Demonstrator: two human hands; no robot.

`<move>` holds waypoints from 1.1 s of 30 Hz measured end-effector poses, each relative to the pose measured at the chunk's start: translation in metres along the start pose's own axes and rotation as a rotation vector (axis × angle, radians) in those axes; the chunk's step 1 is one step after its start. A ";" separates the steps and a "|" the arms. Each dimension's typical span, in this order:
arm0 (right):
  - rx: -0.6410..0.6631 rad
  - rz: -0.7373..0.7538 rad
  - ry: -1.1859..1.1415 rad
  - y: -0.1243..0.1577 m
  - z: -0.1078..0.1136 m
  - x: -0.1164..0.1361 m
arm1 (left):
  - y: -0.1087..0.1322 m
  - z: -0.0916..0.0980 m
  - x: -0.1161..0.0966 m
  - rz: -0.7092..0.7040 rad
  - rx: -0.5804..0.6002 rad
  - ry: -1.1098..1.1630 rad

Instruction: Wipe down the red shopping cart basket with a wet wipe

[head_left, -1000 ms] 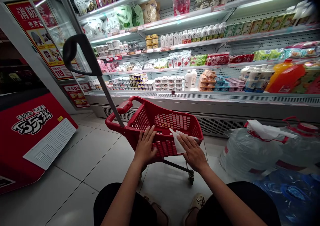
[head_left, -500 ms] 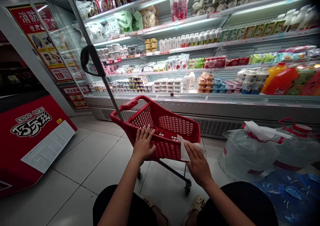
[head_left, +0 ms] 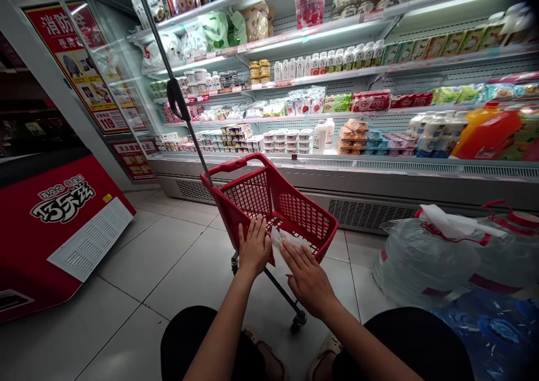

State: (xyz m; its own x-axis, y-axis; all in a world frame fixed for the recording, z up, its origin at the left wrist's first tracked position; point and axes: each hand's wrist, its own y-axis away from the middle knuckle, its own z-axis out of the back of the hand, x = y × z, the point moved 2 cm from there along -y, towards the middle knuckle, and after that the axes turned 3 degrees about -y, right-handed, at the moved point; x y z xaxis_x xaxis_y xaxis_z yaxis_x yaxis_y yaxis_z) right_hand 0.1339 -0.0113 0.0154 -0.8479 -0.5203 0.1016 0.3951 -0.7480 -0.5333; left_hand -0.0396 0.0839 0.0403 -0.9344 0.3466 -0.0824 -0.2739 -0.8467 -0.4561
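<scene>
A red plastic shopping cart (head_left: pixel 302 209) with perforated basket walls stands in front of me, a tall dark pole rising from its handle end. My left hand (head_left: pixel 254 247) lies with its fingers extended on the near wall of the basket. To its right, my right hand (head_left: pixel 304 274) presses a white cloth (head_left: pixel 277 239) against the same wall, its fingers over the cloth. Part of the cloth is hidden beneath those fingers. The two hands are close together but apart.
A refrigerated shelf unit (head_left: pixel 362 173) runs behind the cart. Large wrapped water bottles (head_left: pixel 425 263) stand on the floor at right. A red freezer (head_left: pixel 25 246) is at left. My knees flank the cart's near side.
My right hand has slid left along the basket wall with the cloth, nearer my left hand. The cart has turned a little, and the view has shifted slightly.
</scene>
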 end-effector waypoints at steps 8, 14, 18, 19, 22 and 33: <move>0.074 0.036 0.026 0.049 0.017 0.004 | 0.011 -0.014 -0.020 0.042 -0.061 -0.036; 0.017 0.017 -0.027 0.008 -0.005 0.007 | 0.017 -0.020 -0.021 0.040 -0.063 -0.008; 0.013 0.037 -0.047 0.006 -0.009 0.013 | 0.015 -0.015 -0.012 0.082 -0.042 0.026; 0.022 0.050 -0.050 0.012 -0.007 0.014 | 0.015 -0.013 -0.010 0.098 -0.042 0.042; 0.047 0.086 -0.056 0.035 -0.001 0.008 | 0.019 -0.009 -0.007 0.147 -0.044 0.118; 0.025 -0.089 0.000 0.040 -0.004 -0.134 | 0.007 -0.016 -0.024 0.188 -0.003 0.316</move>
State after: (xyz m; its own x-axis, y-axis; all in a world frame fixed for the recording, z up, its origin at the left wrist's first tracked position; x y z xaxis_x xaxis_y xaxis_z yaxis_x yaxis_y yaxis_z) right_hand 0.2620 0.0299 -0.0231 -0.8801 -0.4512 0.1479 0.3266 -0.8014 -0.5011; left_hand -0.0151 0.0763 0.0254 -0.8516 0.2930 -0.4347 -0.1028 -0.9065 -0.4096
